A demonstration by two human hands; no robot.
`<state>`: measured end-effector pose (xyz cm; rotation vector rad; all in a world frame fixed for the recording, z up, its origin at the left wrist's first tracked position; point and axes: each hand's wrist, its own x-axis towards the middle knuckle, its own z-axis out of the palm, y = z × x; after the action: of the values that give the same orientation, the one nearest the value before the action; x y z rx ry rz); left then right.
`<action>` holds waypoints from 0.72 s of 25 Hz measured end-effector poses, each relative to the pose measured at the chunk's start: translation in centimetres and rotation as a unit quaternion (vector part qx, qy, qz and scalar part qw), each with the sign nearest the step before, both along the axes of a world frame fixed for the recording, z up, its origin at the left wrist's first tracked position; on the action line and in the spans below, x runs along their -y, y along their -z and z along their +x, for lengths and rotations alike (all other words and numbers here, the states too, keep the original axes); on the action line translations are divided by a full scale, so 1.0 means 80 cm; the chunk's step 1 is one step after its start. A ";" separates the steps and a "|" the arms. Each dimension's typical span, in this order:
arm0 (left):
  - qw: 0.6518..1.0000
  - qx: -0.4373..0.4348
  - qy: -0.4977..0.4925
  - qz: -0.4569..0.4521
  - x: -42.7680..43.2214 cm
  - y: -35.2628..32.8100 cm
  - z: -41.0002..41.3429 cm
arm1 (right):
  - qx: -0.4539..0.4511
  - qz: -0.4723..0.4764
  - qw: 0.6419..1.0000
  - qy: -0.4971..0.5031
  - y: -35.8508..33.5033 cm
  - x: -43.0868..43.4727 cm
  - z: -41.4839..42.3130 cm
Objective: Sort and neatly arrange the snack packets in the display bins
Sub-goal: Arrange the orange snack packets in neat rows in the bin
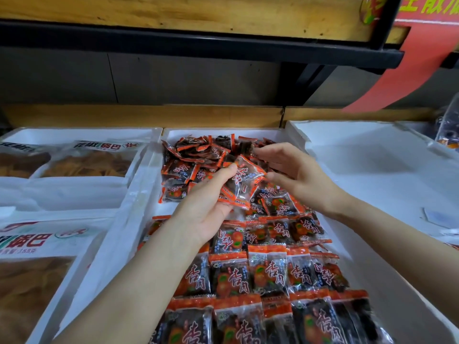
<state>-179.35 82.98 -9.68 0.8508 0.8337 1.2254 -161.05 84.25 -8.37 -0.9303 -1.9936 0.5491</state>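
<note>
Small orange-and-black snack packets fill the middle white bin [139, 194]. Near rows of packets [268, 271] lie flat and lined up; the far end holds a loose heap of packets [198, 155]. My left hand [208, 207] is shut on a small stack of packets [242, 184], held above the bin's middle. My right hand [295, 175] hovers just right of that stack, fingers apart, its fingertips at the top of the heap. I cannot tell if they pinch a packet there.
The left bin [74, 194] holds large white bags of brown crisps [87, 162]. The right white bin [372, 170] shows a bare floor. A wooden back rail [149, 116], a dark shelf overhead and a red banner [409, 70] lie beyond.
</note>
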 end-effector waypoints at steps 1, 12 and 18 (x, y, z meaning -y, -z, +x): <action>1.000 -0.005 -0.011 0.002 -0.003 0.003 0.000 | 0.022 -0.015 0.998 0.058 0.009 -0.010 0.010; 0.997 0.064 -0.045 -0.027 -0.004 0.007 -0.001 | 0.263 -0.184 0.914 0.247 0.049 -0.062 0.039; 0.997 0.036 -0.057 -0.035 -0.011 0.013 -0.011 | 0.052 -0.123 0.956 0.261 0.026 -0.051 0.035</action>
<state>-180.27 83.83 -10.69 0.7066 0.8705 1.3108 -158.28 88.37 -10.42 -1.6038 -1.6891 0.4551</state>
